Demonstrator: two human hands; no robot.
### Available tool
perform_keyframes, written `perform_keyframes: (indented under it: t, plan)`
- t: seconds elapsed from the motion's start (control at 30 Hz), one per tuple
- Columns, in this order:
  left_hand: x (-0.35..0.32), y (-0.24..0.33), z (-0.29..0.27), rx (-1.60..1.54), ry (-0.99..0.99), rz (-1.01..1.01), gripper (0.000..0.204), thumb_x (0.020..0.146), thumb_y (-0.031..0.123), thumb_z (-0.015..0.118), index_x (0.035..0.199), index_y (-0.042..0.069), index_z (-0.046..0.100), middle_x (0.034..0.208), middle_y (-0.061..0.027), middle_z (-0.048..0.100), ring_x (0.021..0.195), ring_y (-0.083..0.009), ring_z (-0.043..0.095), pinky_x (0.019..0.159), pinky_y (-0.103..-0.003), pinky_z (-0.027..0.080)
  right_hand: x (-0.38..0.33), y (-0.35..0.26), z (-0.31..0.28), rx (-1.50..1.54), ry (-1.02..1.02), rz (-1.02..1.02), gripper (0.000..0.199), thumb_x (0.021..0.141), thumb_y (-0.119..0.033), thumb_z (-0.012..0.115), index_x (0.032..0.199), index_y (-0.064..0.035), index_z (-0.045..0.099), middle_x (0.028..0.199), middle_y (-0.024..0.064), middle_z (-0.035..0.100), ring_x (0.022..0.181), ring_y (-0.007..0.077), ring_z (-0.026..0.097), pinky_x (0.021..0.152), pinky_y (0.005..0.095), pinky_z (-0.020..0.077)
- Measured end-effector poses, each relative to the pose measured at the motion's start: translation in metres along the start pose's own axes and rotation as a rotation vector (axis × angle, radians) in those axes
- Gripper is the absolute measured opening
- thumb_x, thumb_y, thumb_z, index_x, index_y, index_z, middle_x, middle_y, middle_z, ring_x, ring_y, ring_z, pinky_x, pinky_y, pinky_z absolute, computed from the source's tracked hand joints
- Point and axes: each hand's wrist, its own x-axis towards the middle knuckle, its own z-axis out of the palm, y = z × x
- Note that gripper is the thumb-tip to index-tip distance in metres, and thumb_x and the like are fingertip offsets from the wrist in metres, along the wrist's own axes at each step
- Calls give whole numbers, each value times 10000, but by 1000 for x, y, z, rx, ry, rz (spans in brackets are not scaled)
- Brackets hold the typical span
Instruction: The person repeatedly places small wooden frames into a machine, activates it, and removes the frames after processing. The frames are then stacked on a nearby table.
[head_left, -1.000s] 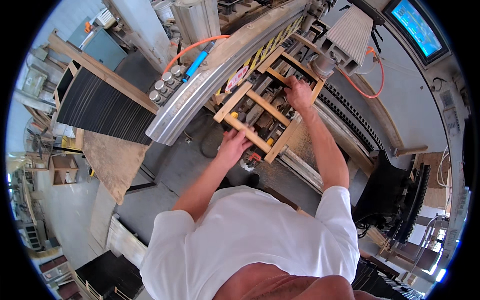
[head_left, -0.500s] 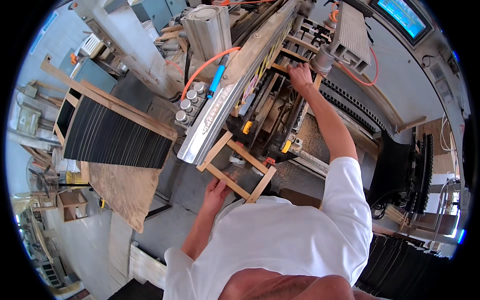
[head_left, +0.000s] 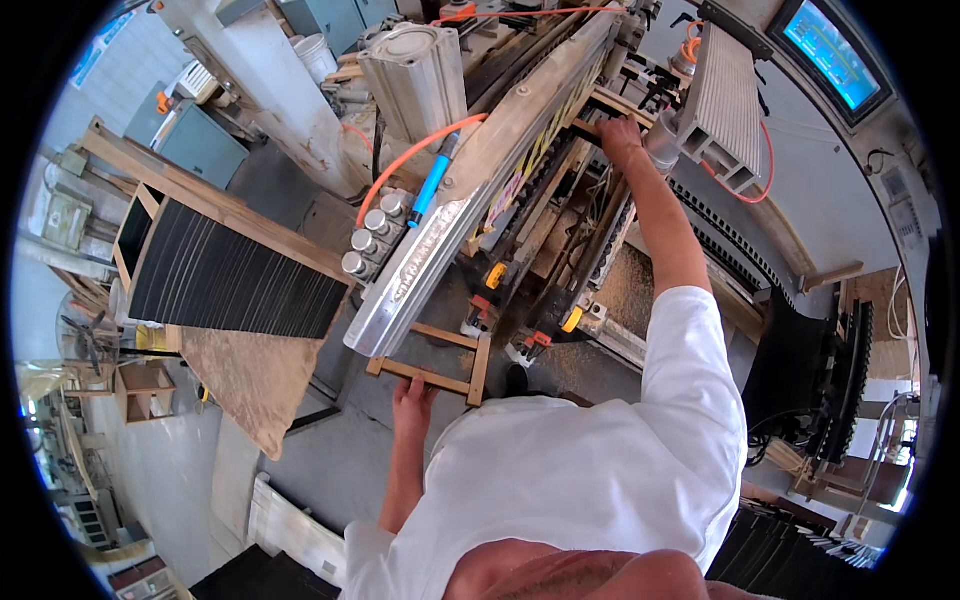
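My left hand is closed on the near bar of a small rectangular wooden frame. The frame is held low, beside the near end of the machine's metal beam, which hides part of it. At the far part of the machine, my right hand has its fingers curled over a bar of another wooden frame lying between the rails. Some of its fingertips are hidden. Just right of that hand stands a metal cylinder fitting under a ribbed aluminium block.
A blue marker-like tool and an orange hose rest along the metal beam. Dark slats are stacked on a wooden stand at left. A lit screen hangs at upper right. Sawdust covers a machine surface.
My left hand has lowered the wooden frame slightly left and toward me, partly behind the beam's end. My right hand has shifted a little along the machine, still at the other frame.
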Motion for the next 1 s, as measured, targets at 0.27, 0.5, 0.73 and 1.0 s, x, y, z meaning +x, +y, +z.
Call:
perform_keyframes:
  t: [0.27,0.5,0.73,1.0]
  plan:
    - [24,-31,25,-46,22,-86,269,944,185,587,1155,25,542,1115,-96,619,1011,-215,610,880,-376,504,7,6,0,79,-20,-31,176,761,-28,579,901,-105,652,896,117,685,920,329,649,868,467,427]
    - [33,-46,41,-40,2,-66,253,944,185,583,1143,32,550,1102,-105,629,999,-223,618,880,-378,508,12,14,25,-50,59,22,153,791,-99,614,907,-136,707,945,92,693,982,296,631,915,442,398]
    - [22,-45,40,30,48,-17,307,942,216,590,1186,41,529,1156,-97,619,1041,-222,608,870,-376,501,7,19,12,-6,13,22,149,803,-106,638,924,-132,722,954,78,686,1024,298,586,924,451,382]
    - [-6,-16,16,171,251,116,312,950,210,556,1192,14,558,1153,-89,627,1020,-190,608,837,-333,517,16,-3,-14,-152,-179,-53,188,779,-207,660,954,-148,693,999,77,683,1014,251,634,876,424,447]
